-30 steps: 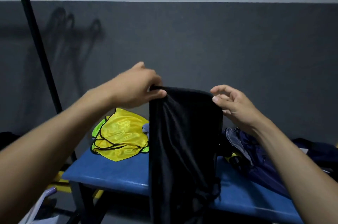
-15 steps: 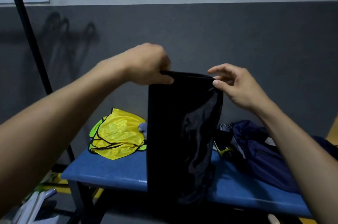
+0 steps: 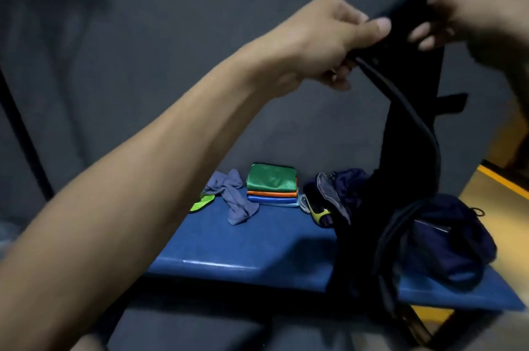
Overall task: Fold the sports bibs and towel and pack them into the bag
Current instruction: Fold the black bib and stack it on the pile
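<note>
**Black bib held up over the blue table**

My left hand (image 3: 329,41) is up high, thumb and fingers pinched tight on the top edge of the black bib (image 3: 412,127). My right hand (image 3: 475,4) is just beside it, blurred near the top right corner of my view, its fingers curled onto the same top edge. The two hands are close together, the cloth bunched between them. The bib hangs straight down from my grip, a dark band of trim running along its edge, and its lower end drops past the front edge of the table (image 3: 243,244) on the right side.

Down on the table, near the back edge, sits a neat stack of folded bibs (image 3: 272,187): green on top, orange under it, blue at the bottom. Just left of the stack lies the crumpled grey-blue towel (image 3: 234,198), and beside that a scrap of bright green bib (image 3: 203,203) peeks out past my forearm. On the right end of the table slumps the dark navy bag (image 3: 446,241), partly hidden behind the hanging black bib.
</note>
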Available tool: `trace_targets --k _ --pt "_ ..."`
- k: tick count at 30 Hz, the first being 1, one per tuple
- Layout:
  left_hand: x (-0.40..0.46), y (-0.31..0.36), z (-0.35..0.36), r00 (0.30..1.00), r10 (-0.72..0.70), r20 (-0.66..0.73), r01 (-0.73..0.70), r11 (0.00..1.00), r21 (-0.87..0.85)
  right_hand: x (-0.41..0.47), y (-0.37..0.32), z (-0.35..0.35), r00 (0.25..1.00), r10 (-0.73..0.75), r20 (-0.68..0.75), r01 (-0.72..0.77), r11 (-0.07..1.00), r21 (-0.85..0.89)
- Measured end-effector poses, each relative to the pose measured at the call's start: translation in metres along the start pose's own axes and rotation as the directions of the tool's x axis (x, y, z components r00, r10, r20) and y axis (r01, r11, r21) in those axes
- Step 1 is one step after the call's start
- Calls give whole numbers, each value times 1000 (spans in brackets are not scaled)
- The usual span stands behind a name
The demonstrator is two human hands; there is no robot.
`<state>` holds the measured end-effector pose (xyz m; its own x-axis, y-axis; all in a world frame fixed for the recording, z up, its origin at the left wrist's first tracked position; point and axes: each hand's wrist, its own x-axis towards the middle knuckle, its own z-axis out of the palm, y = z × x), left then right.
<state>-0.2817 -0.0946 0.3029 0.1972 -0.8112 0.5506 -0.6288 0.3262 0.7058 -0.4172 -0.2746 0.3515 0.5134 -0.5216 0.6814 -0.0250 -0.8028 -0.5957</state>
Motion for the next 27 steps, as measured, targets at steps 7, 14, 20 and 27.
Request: trace_targets --k 7,14,20,27 --pt "-56 -109 -80 945 -194 -262 200 980 -1 35 14 180 974 -55 219 54 998 12" --pt "-207 -320 -88 612 -608 -505 729 682 63 -65 121 446 834 55 549 -119 990 80" --pt "-288 -385 -121 350 -723 -596 937 264 230 -132 133 576 729 147 669 -300 946 119" --pt "-288 -388 -129 472 -528 -706 867 132 481 -140 123 609 668 93 739 -195 979 53"
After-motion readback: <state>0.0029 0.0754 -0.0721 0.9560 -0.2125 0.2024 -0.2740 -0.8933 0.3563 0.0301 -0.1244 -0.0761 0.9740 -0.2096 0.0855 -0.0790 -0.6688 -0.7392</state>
